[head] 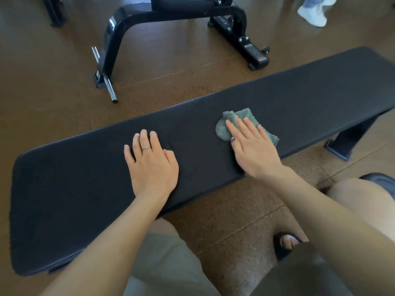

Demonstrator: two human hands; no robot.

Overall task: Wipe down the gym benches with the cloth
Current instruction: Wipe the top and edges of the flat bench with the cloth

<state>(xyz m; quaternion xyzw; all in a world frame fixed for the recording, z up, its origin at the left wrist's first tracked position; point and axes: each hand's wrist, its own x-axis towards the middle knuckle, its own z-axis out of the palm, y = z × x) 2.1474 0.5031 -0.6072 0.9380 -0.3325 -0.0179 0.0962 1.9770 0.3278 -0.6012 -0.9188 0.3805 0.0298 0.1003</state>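
Bare forearms and bent knees fill the bottom of the view, with a sandalled foot on the brown floor between them. Beyond lies the black padded tabletop of a flat gym bench, running from lower left to upper right.

On it the left hand rests palm down, its fingers relaxed and slightly spread, holding nothing; a thin ring sits on one of them. It appears to steady the person against the pad. The right hand lies flat as well, fingers straight and pressing down on the grey-green cloth, which is crumpled under and just past the fingertips, with a hemmed corner sticking out on the little-finger side. Nothing is gripped; the cloth is pinned to the pad by pressure alone.

By the look of things, the wiping stroke itself is in hand, somewhere near the middle of the bench. Pad beyond the right fingertips towards the far end, and the stretch under and to the outer side of the left fingers, probably remain to be covered. The next move likely calls for sliding the cloth along the surface with even downward pressure, keeping it bunched under the palm so it does not slip free, and lifting the left hand away before its patch is wiped.

Past the bench stands a second black frame of gym equipment, and someone's pale shoe shows at the top right.
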